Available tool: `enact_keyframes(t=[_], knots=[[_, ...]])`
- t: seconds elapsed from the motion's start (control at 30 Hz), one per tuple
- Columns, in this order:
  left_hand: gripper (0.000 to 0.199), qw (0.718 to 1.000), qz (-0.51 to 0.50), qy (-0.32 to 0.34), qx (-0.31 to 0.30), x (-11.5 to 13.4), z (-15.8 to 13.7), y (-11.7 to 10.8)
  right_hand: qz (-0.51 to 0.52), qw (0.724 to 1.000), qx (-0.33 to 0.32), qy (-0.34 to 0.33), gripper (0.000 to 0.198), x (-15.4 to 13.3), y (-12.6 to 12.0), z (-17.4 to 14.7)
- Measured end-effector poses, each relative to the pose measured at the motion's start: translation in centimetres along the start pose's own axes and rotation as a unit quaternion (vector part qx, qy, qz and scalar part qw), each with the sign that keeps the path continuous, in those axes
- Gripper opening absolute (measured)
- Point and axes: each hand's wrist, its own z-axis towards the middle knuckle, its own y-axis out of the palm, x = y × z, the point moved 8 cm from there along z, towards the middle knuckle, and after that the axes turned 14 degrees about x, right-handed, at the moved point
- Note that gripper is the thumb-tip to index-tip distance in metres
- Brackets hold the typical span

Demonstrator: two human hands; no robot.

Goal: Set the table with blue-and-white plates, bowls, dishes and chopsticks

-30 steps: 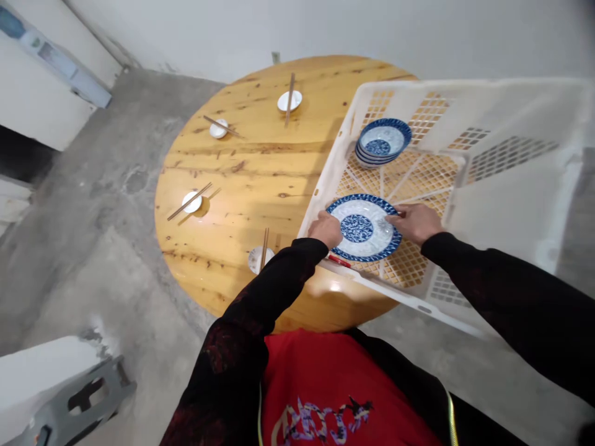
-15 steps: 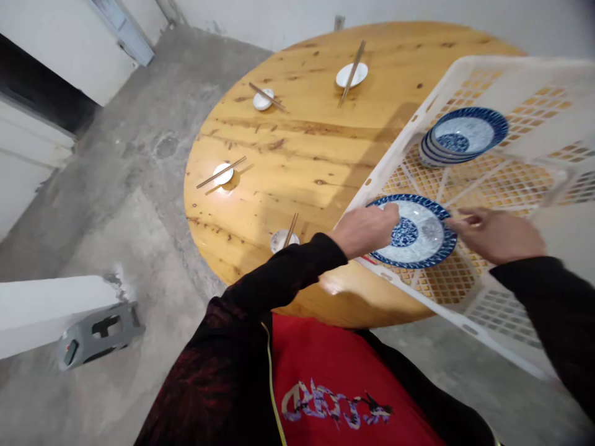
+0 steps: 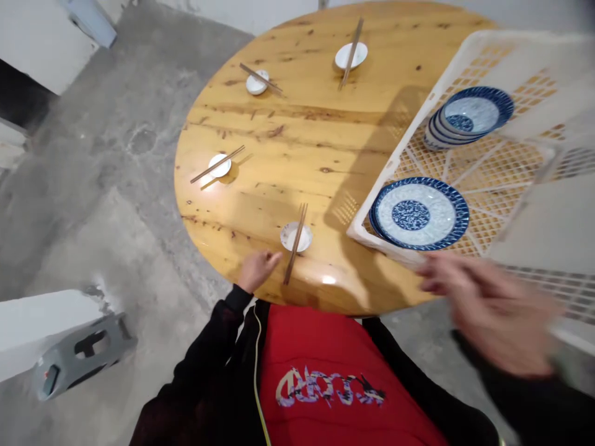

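My left hand (image 3: 259, 271) is over the near edge of the round wooden table, its fingers curled in and nothing visible in them. Just right of it, a pair of chopsticks (image 3: 296, 244) lies across a small white dish (image 3: 304, 239). Low on the right is my right hand (image 3: 497, 310), smeared by motion, its fingertips at the near rim of a white plastic basket (image 3: 395, 249). Whether it grips the rim I cannot tell. Inside the basket are stacked blue-and-white plates (image 3: 444, 214) and, behind them, a tilted stack of matching bowls (image 3: 483, 114).
Three more white dishes with chopsticks sit around the table (image 3: 279, 148): a left dish (image 3: 220, 167), a back-left dish (image 3: 255, 85) and a far dish (image 3: 346, 57). A grey plastic stool (image 3: 83, 356) stands on the concrete floor at lower left.
Both hands have left the plates. My left hand moved left toward the near dish; my right hand came back toward me to the basket's near rim. The plates now lie in full view.
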Motion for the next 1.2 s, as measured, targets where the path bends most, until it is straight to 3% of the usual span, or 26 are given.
enact_keyframes(t=[0.1, 0.17, 0.23, 0.33, 0.4, 0.5, 0.7, 0.87, 1.07, 1.2], knots=[[0.044, 0.993, -0.047, 0.038, -0.105, -0.5, -1.1, 5.1, 0.054, 0.987, -0.12, 0.092, 0.052, -0.2, 10.7, -6.0], [0.045, 0.985, -0.096, 0.059, -0.131, -0.7, -0.8, 6.8, 0.062, 0.978, -0.136, 0.148, 0.058, 1.2, 16.3, -8.4], [0.046, 0.973, -0.152, 0.069, -0.162, -1.0, -0.3, 8.0, 0.052, 0.975, -0.129, 0.173, 0.06, 2.6, 20.2, -9.8], [0.046, 0.944, -0.212, 0.075, -0.241, -1.2, -0.2, 9.4, -0.01, 0.981, -0.098, 0.165, 0.058, 3.6, 23.4, -10.5], [0.042, 0.934, -0.225, 0.089, -0.265, -1.0, -0.3, 9.3, -0.054, 0.984, -0.081, 0.151, 0.054, 3.6, 24.4, -10.6], [0.034, 0.937, -0.216, 0.121, -0.248, -0.4, -0.4, 8.1, -0.101, 0.982, -0.067, 0.146, 0.05, 3.5, 25.3, -10.7], [0.03, 0.959, -0.195, 0.126, -0.164, 0.0, 0.4, 4.4, -0.136, 0.983, -0.03, 0.117, 0.047, 3.3, 25.9, -10.0], [0.028, 0.982, -0.148, 0.093, -0.07, -1.8, 2.7, 1.3, -0.117, 0.986, -0.048, 0.106, 0.043, 3.3, 26.9, -9.4], [0.032, 0.996, -0.065, 0.064, 0.017, -5.7, 8.4, -3.7, -0.028, 0.99, -0.055, 0.125, 0.044, 3.6, 27.2, -10.2], [0.029, 0.99, 0.025, 0.059, 0.126, -9.2, 15.5, -10.5, -0.03, 0.989, 0.01, 0.142, 0.036, 4.5, 25.5, -9.9]])
